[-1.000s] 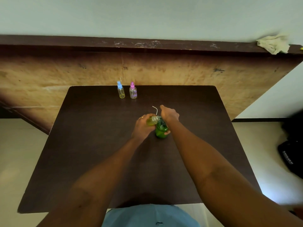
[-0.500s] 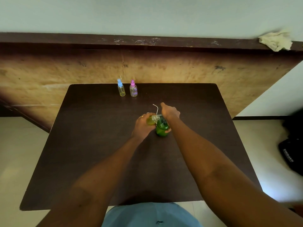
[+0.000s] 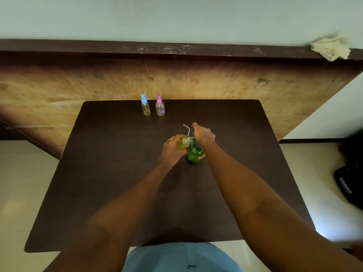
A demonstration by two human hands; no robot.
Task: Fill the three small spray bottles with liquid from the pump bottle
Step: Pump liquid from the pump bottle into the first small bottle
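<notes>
A green pump bottle [image 3: 193,156] stands at the middle of the dark table [image 3: 110,173]. My right hand [image 3: 203,134] lies over its pump head, with the thumb against the bottle's side. My left hand [image 3: 171,152] grips a small uncapped spray bottle [image 3: 183,143] with yellowish liquid, tilted with its mouth at the pump's nozzle. A thin bent white tube [image 3: 187,129] sticks up beside my right hand; what it is attached to is hidden. At the table's far edge stand a blue-capped spray bottle [image 3: 145,107] with yellow liquid and a pink-capped spray bottle [image 3: 160,107].
A wooden panel [image 3: 196,83] rises just behind the table's far edge. A crumpled cloth [image 3: 331,48] lies on the ledge at the top right. A black bag [image 3: 349,181] sits on the floor to the right.
</notes>
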